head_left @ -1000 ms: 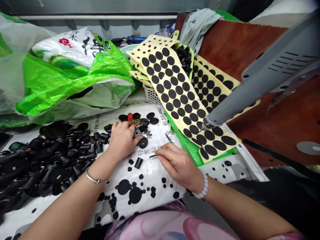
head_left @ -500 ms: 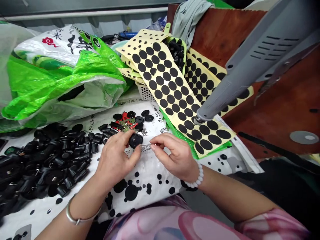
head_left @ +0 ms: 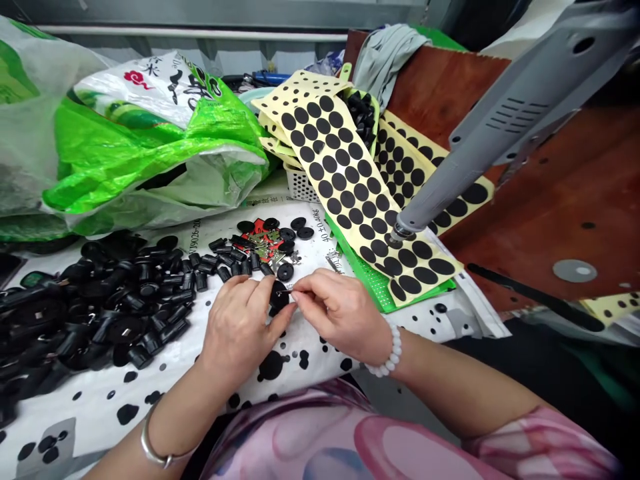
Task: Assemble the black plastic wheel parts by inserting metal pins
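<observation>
1. Work in hand: a round black rubber disc point(head_left: 279, 297) is held by the left hand point(head_left: 237, 330), thumb and fingers closed on its rim, while the right hand point(head_left: 340, 310) pinches a thin silver metal pin point(head_left: 286, 291) against its face. The hands stand close together, both closed on their pieces.
2. Left of the disc: a heap of black rubber cylindrical parts point(head_left: 115, 300).
3. Just beyond the disc: small red and metal pieces point(head_left: 265, 241) (exact form too small to tell).
4. Beneath the disc: a white sheet printed with black spots point(head_left: 90, 393), bearing a faint "40" near its far edge.
5. Far left of the disc: a green-and-white woven bag point(head_left: 150, 127) with a red flower and black Chinese characters; no brand is legible.
</observation>
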Motion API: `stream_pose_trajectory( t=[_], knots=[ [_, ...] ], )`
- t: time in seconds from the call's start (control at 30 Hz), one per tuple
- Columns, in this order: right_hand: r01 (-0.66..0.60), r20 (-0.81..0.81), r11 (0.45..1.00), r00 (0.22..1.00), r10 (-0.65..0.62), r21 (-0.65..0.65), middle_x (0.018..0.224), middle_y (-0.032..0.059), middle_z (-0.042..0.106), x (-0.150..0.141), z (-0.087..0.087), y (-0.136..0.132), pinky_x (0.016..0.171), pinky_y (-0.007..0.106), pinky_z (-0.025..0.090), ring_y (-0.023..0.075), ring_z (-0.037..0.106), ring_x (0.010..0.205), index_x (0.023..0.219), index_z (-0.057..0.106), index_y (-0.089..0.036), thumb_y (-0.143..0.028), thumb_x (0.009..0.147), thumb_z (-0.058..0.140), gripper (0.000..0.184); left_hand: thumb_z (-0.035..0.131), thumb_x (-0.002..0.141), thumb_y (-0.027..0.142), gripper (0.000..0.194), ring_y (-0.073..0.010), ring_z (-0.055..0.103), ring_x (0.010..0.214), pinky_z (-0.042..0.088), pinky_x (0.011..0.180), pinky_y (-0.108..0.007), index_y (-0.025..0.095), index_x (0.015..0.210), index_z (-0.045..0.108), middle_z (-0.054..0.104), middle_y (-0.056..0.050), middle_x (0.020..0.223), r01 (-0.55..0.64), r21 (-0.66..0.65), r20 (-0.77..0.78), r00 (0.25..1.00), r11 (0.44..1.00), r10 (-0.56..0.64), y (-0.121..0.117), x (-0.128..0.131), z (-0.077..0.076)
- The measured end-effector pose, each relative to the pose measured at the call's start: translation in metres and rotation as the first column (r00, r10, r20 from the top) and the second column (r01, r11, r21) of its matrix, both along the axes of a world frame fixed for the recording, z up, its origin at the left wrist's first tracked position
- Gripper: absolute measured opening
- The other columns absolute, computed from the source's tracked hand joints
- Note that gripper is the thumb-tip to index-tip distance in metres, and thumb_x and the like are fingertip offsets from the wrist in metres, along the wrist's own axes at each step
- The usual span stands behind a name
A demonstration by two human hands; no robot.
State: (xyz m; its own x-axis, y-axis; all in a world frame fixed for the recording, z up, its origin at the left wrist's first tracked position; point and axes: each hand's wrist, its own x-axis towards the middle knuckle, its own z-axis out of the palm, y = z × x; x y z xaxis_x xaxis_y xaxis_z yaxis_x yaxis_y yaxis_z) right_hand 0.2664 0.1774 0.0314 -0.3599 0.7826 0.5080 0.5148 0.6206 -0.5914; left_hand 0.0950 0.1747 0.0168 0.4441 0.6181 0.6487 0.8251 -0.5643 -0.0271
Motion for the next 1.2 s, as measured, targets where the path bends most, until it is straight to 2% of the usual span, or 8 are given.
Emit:
stream_pose_trajectory(
  t=[0.27, 0.43, 0.53, 0.6, 0.67, 0.73, 0.8, 1.2],
  knots=[
    [0.014, 0.01, 0.965, 1.0, -0.012, -0.263, 0.061, -0.0017, 0.057, -0.005, 0.002, -0.001, 0.054, 0.02, 0.038, 0.0075, 0.048, 0.052, 0.073, 0.063, -0.012, -0.006, 0.078, 0.06, 0.008, 0.059, 0.083, 0.039, 0.038, -0.0221, 0.059, 0.064, 0.051, 0.077, -0.04, 0.002, 0.093, 0.063, 0.06, -0.009, 0.066, -0.005, 0.032, -0.033, 0.999, 0.999, 0.006, -0.007, -0.008, -0.006],
    [0.04, 0.166, 0.967, 0.986, 0.003, -0.252, 0.06, -0.0009, 0.055, -0.013, 0.006, 0.0, 0.056, 0.022, 0.037, 0.0096, 0.049, 0.055, 0.069, 0.061, -0.012, -0.004, 0.076, 0.059, 0.01, 0.057, 0.084, 0.027, 0.028, -0.0204, 0.058, 0.062, 0.051, 0.08, -0.041, 0.002, 0.095, 0.062, 0.06, -0.007, 0.064, 0.054, 0.033, -0.059, 0.997, 0.998, -0.052, -0.008, -0.002, -0.008],
    [-0.032, 0.058, 0.933, 0.997, 0.056, -0.357, 0.065, -0.0004, 0.058, -0.014, 0.005, 0.002, 0.057, 0.022, 0.04, 0.0097, 0.051, 0.058, 0.075, 0.063, -0.013, -0.006, 0.077, 0.058, 0.009, 0.056, 0.085, 0.028, 0.028, -0.0208, 0.058, 0.063, 0.051, 0.08, -0.041, 0.002, 0.095, 0.062, 0.06, -0.007, 0.065, 0.062, 0.009, -0.033, 0.998, 0.998, -0.061, -0.007, -0.003, -0.007],
    [-0.131, -0.126, 0.855, 0.989, 0.077, -0.503, 0.069, -0.0003, 0.061, -0.012, 0.003, 0.005, 0.057, 0.021, 0.043, 0.0091, 0.053, 0.059, 0.081, 0.065, -0.014, -0.008, 0.078, 0.058, 0.01, 0.056, 0.085, 0.035, 0.035, -0.0212, 0.059, 0.064, 0.05, 0.079, -0.041, 0.002, 0.095, 0.062, 0.061, -0.008, 0.066, 0.048, -0.007, -0.012, 0.999, 0.999, -0.048, -0.005, -0.005, -0.007],
    [-0.231, -0.298, 0.716, 0.954, 0.033, -0.659, 0.068, -0.0008, 0.062, -0.009, -0.001, 0.01, 0.053, 0.02, 0.044, 0.0081, 0.053, 0.055, 0.084, 0.065, -0.014, -0.011, 0.078, 0.057, 0.01, 0.057, 0.084, 0.039, 0.038, -0.0216, 0.059, 0.065, 0.05, 0.08, -0.041, 0.003, 0.095, 0.063, 0.062, -0.009, 0.068, 0.043, -0.023, -0.01, 0.999, 0.999, -0.043, -0.005, -0.008, -0.008],
    [-0.293, -0.392, 0.577, 0.918, -0.053, -0.763, 0.06, -0.0026, 0.059, -0.007, -0.004, 0.015, 0.05, 0.019, 0.043, 0.0071, 0.052, 0.049, 0.082, 0.064, -0.013, -0.012, 0.076, 0.059, 0.009, 0.06, 0.083, 0.04, 0.038, -0.0213, 0.059, 0.064, 0.05, 0.08, -0.041, 0.003, 0.094, 0.063, 0.062, -0.008, 0.067, 0.039, -0.039, -0.017, 0.999, 0.999, -0.039, -0.005, -0.01, -0.01],
    [-0.315, -0.424, 0.51, 0.899, -0.111, -0.801, 0.056, -0.0044, 0.056, -0.008, -0.008, 0.018, 0.047, 0.019, 0.042, 0.0064, 0.05, 0.045, 0.079, 0.063, -0.013, -0.012, 0.073, 0.062, 0.007, 0.061, 0.081, 0.04, 0.038, -0.0209, 0.059, 0.063, 0.049, 0.08, -0.041, 0.004, 0.093, 0.063, 0.061, -0.007, 0.066, 0.035, -0.054, -0.023, 0.999, 0.998, -0.036, -0.005, -0.01, -0.011],
    [-0.154, -0.27, 0.78, 0.963, -0.019, -0.606, 0.072, -0.0013, 0.061, -0.016, -0.019, 0.016, 0.065, 0.022, 0.046, 0.0107, 0.058, 0.069, 0.073, 0.065, -0.015, -0.003, 0.073, 0.062, 0.012, 0.052, 0.084, 0.051, 0.044, -0.0214, 0.058, 0.061, 0.049, 0.075, -0.04, 0.008, 0.088, 0.063, 0.058, -0.004, 0.061, 0.042, -0.182, -0.006, 0.999, 0.982, -0.044, -0.005, -0.014, -0.015]
  ],
)
